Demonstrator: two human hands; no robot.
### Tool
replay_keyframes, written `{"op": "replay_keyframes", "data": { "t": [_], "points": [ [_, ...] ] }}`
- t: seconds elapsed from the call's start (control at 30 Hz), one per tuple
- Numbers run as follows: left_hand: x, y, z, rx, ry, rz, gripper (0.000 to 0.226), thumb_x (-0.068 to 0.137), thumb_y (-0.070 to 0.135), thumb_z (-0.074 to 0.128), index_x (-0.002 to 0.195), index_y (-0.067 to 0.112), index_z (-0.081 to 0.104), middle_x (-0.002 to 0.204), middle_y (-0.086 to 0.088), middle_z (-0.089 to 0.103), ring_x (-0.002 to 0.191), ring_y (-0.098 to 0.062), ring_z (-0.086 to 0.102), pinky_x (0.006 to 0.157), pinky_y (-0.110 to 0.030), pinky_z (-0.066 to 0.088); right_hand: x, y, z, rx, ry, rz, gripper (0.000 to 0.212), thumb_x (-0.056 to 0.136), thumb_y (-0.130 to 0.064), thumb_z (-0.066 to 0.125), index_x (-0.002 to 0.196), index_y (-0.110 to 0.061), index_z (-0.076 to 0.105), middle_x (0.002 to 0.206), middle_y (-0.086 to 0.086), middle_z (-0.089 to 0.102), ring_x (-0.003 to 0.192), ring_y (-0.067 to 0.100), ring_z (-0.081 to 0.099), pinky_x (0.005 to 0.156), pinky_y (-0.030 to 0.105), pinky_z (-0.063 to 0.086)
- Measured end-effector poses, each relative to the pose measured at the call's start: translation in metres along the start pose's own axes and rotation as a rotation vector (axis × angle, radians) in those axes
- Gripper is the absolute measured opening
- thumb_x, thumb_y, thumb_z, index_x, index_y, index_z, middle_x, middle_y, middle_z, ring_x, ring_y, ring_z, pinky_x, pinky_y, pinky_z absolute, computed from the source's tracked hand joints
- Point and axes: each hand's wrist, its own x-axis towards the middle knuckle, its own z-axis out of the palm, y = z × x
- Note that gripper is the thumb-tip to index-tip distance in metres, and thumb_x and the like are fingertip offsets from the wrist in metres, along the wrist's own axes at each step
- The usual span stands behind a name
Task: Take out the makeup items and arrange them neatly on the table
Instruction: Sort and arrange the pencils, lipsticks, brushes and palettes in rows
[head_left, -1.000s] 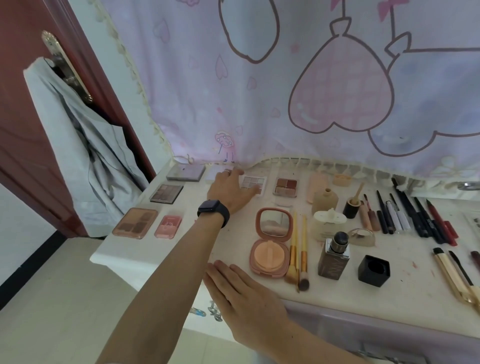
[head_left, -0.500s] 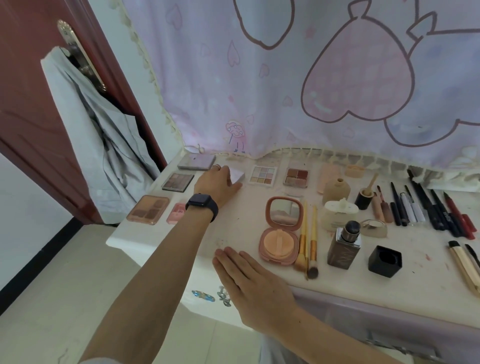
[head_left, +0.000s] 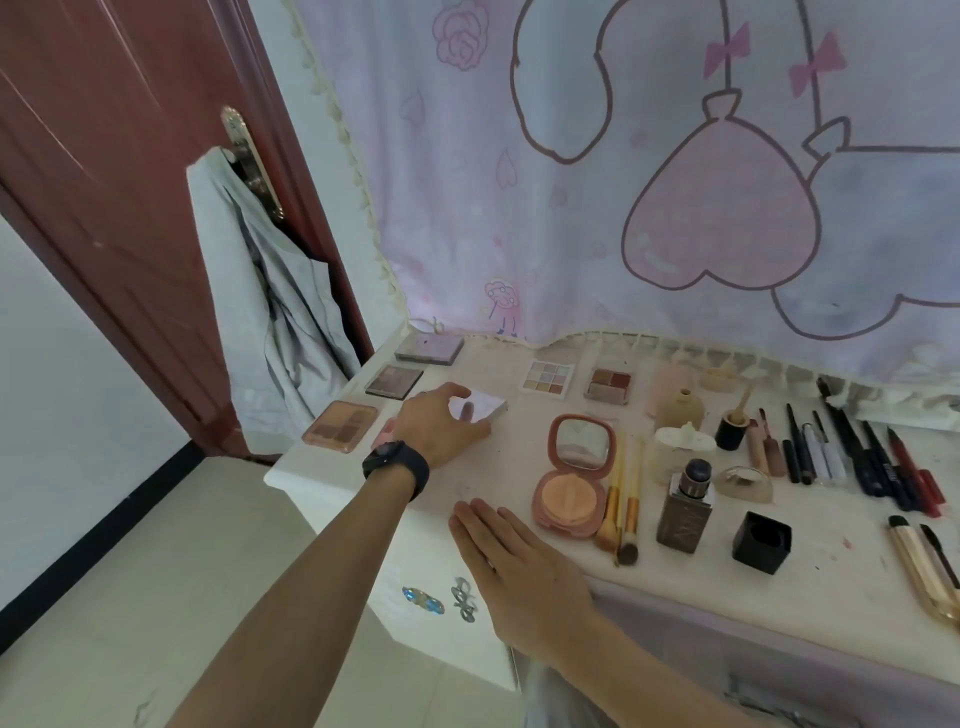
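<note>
The left hand grips a pale square case, left of the open powder compact. The right hand, fingers straight, sits just beside that compact.

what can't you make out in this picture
All from the head view:
small pink palette: mostly hidden behind the left hand and its wrist.
pale lilac square compact: its near side is covered by that hand's gripping fingers.
gold metallic tubes: cut off by the right edge.
row of dark pencils and pens: labels too small to read.
right hand: unclear whether it touches the white table.
</note>
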Motion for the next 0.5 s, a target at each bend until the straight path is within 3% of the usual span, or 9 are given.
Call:
{"op": "replay_keyframes", "data": {
  "t": [0.07, 0.1, 0.13, 0.17, 0.23, 0.27, 0.33, 0.4, 0.5],
  "points": [
    [-0.025, 0.005, -0.016, -0.268, 0.042, -0.093, 0.064, 0.068, 0.063, 0.076, 0.121, 0.03, 0.062, 0.108, 0.007, 0.067, 0.103, -0.013, 0.063, 0.09, -0.033, 0.052, 0.001, 0.001, -0.011, -0.025, -0.015, 0.018, 0.077, 0.08, -0.028, 0.073, 0.149, -0.005, 0.047, 0.155, 0.013, 0.046, 0.142, 0.028, 0.045, 0.118, 0.039, 0.028],
    [-0.037, 0.009, -0.023, -0.393, 0.044, -0.118, 0.064, 0.065, 0.063, 0.077, 0.118, 0.031, 0.061, 0.109, 0.008, 0.068, 0.102, -0.012, 0.064, 0.091, -0.033, 0.053, 0.0, 0.002, -0.014, -0.038, -0.004, -0.001, 0.073, 0.088, -0.025, 0.065, 0.154, -0.006, 0.039, 0.161, 0.012, 0.036, 0.149, 0.028, 0.035, 0.122, 0.039, 0.016],
    [-0.051, 0.012, -0.03, -0.501, 0.037, -0.129, 0.06, 0.065, 0.058, 0.079, 0.116, 0.032, 0.061, 0.109, 0.007, 0.069, 0.101, -0.011, 0.065, 0.091, -0.032, 0.052, -0.002, 0.001, -0.018, -0.009, -0.004, -0.034, 0.069, 0.095, -0.022, 0.057, 0.157, -0.007, 0.03, 0.165, 0.011, 0.026, 0.153, 0.026, 0.024, 0.122, 0.038, 0.004],
    [-0.063, 0.015, -0.036, -0.595, 0.026, -0.126, 0.056, 0.067, 0.052, 0.082, 0.115, 0.031, 0.062, 0.108, 0.005, 0.071, 0.099, -0.012, 0.067, 0.09, -0.031, 0.053, -0.005, -0.001, -0.023, 0.05, 0.011, -0.043, 0.064, 0.098, -0.02, 0.055, 0.157, -0.009, 0.031, 0.166, 0.008, 0.025, 0.154, 0.023, 0.021, 0.122, 0.035, 0.003],
    [-0.088, 0.023, -0.047, -0.739, 0.015, -0.096, 0.052, 0.068, 0.041, 0.083, 0.115, 0.029, 0.063, 0.107, -0.002, 0.073, 0.094, -0.014, 0.07, 0.086, -0.029, 0.055, -0.018, -0.009, -0.039, 0.249, 0.152, 0.028, 0.048, 0.099, -0.023, 0.057, 0.147, -0.017, 0.051, 0.155, -0.002, 0.047, 0.145, 0.013, 0.04, 0.122, 0.03, 0.027],
    [-0.097, 0.027, -0.05, -0.782, 0.009, -0.077, 0.053, 0.066, 0.038, 0.083, 0.115, 0.029, 0.064, 0.107, -0.003, 0.074, 0.094, -0.015, 0.071, 0.085, -0.028, 0.055, -0.026, -0.013, -0.05, 0.43, 0.234, 0.148, 0.039, 0.1, -0.025, 0.056, 0.139, -0.023, 0.059, 0.144, -0.01, 0.056, 0.135, 0.004, 0.047, 0.116, 0.024, 0.038],
    [-0.116, 0.037, -0.055, -0.81, -0.007, -0.026, 0.053, 0.067, 0.031, 0.084, 0.116, 0.03, 0.064, 0.109, -0.004, 0.073, 0.095, -0.014, 0.071, 0.083, -0.025, 0.054, -0.046, -0.016, -0.075, 0.81, 0.386, 0.403, 0.026, 0.102, -0.034, 0.053, 0.125, -0.033, 0.066, 0.125, -0.025, 0.065, 0.118, -0.008, 0.055, 0.1, 0.012, 0.044],
    [-0.137, 0.051, -0.054, -0.802, -0.047, 0.033, 0.053, 0.072, 0.021, 0.087, 0.117, 0.032, 0.063, 0.11, -0.004, 0.072, 0.099, -0.012, 0.069, 0.085, -0.023, 0.053, -0.07, -0.012, -0.102, 1.158, 0.429, 0.579, 0.021, 0.101, -0.042, 0.055, 0.115, -0.033, 0.069, 0.11, -0.021, 0.072, 0.105, 0.0, 0.066, 0.091, 0.018, 0.052],
    [-0.163, 0.079, -0.045, -0.758, -0.107, 0.171, 0.062, 0.068, 0.021, 0.089, 0.121, 0.03, 0.06, 0.105, -0.002, 0.069, 0.1, -0.015, 0.065, 0.09, -0.03, 0.054, -0.105, 0.008, -0.133, 1.516, 0.498, 0.673, 0.037, 0.093, -0.047, 0.055, 0.112, -0.02, 0.072, 0.105, 0.0, 0.077, 0.093, 0.023, 0.074, 0.076, 0.032, 0.06]
  ]
}}
